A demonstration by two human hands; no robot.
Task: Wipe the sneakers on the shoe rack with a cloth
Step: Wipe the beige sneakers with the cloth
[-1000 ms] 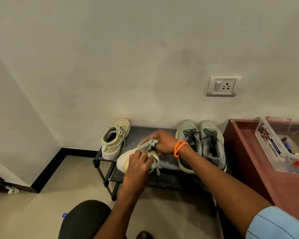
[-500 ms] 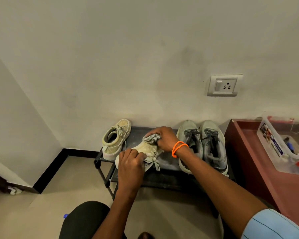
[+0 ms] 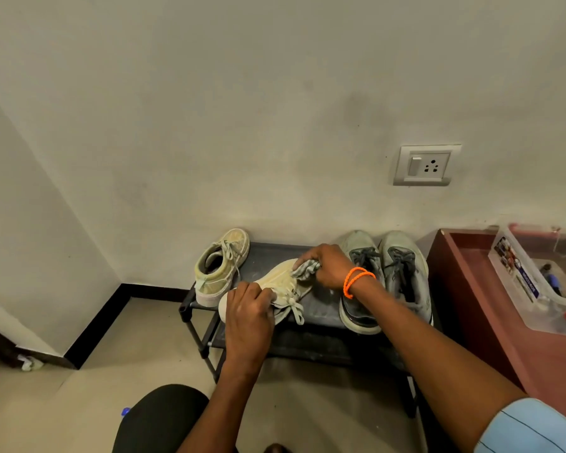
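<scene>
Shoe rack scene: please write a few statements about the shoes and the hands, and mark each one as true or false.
1. The right hand holds a cloth against the cream sneaker. True.
2. The left hand is empty and hangs away from the rack. False: it grips the cream sneaker at its near end.
3. A pair of grey sneakers stands on the right part of the shoe rack. True.
4. The second cream sneaker lies on the floor. False: it stands on the left end of the rack's top shelf.
5. The orange bands are on the left wrist. False: they are on the right wrist.
</scene>
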